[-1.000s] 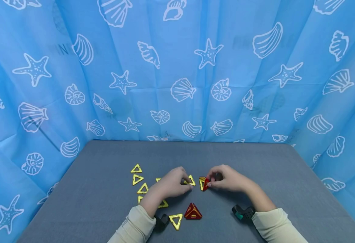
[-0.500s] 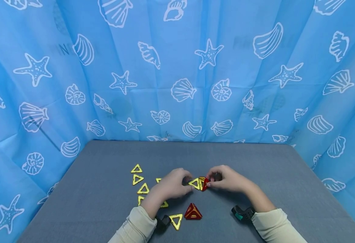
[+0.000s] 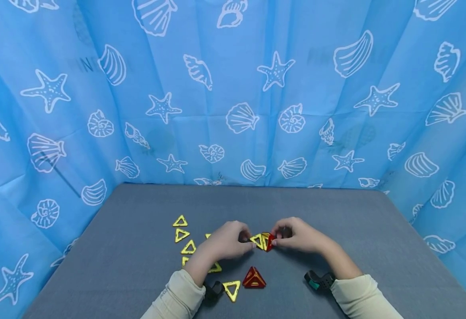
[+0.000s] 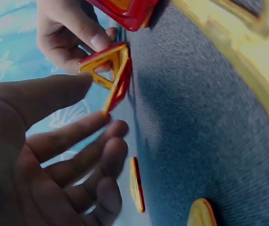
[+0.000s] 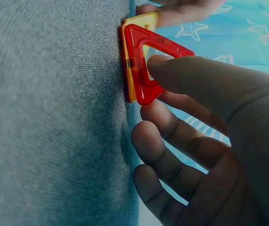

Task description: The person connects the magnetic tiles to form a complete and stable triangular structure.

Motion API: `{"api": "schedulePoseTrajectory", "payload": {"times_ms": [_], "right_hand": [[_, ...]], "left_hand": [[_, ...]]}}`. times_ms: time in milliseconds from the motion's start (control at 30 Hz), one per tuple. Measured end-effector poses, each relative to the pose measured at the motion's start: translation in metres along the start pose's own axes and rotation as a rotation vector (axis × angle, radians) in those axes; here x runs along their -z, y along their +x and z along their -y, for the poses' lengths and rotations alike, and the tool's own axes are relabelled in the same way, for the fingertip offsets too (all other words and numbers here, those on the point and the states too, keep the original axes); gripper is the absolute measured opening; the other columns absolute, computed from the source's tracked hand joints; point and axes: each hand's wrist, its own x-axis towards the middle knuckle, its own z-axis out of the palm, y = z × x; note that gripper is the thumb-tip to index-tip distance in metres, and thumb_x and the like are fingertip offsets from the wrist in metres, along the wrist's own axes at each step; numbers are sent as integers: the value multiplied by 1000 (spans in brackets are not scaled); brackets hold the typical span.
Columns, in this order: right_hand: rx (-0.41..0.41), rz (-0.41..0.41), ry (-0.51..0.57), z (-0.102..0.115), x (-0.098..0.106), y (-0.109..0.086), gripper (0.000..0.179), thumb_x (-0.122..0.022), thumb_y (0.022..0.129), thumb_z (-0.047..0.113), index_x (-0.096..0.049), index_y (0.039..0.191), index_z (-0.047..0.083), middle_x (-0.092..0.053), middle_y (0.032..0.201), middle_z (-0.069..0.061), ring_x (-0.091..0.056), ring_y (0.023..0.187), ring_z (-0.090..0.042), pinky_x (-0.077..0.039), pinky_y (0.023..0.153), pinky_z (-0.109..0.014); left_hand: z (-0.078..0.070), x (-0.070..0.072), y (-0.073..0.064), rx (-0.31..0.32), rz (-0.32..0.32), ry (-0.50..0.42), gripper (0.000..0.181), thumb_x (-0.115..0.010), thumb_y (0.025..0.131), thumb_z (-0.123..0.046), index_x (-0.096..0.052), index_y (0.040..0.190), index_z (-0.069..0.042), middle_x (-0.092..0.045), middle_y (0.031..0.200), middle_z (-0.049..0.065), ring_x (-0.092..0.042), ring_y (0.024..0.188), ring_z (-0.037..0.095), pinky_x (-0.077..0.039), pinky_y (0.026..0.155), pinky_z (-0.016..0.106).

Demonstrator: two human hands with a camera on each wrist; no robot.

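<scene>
In the head view, my right hand (image 3: 300, 237) pinches a red triangular magnetic tile (image 5: 133, 37) between thumb and fingers. A yellow triangular tile (image 3: 267, 242) is joined to it. My left hand (image 3: 229, 240) holds another yellow triangular tile (image 3: 257, 240) by its left side, with the thumb and index fingertip at its edge. That tile meets the joined pair, and together they stand at an angle in the left wrist view. Nearer the person sits a red pyramid (image 3: 254, 278) of triangular tiles.
Several loose yellow triangular tiles lie left of the hands, among them a far tile (image 3: 180, 220) and a middle one (image 3: 188, 247). One more yellow tile (image 3: 231, 290) lies beside the pyramid. The grey table (image 3: 336, 208) ends at a blue shell-print curtain (image 3: 217, 102).
My left hand has brought its yellow tile rightward from a gap up against the pair in the right hand. The right hand has stayed in place.
</scene>
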Motion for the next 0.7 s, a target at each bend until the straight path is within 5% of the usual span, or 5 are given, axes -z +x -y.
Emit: {"api": "schedulePoseTrajectory", "payload": {"times_ms": [233, 700], "right_hand": [[16, 6, 21, 0, 0, 1, 9, -77, 97, 16, -75, 104, 10, -66, 85, 0, -60, 73, -10, -52, 64, -26], [20, 0, 17, 0, -2, 0, 10, -78, 97, 19, -75, 104, 12, -66, 85, 0, -60, 73, -9, -51, 66, -25]], "left_hand": [[-2, 0, 4, -125, 17, -144, 26, -74, 101, -24, -74, 124, -11, -74, 108, -4, -66, 93, 6, -55, 81, 27], [-2, -4, 5, -84, 83, -111, 54, -70, 105, -26, -55, 154, -9, -68, 140, 9, -69, 110, 14, -58, 94, 34]]}}
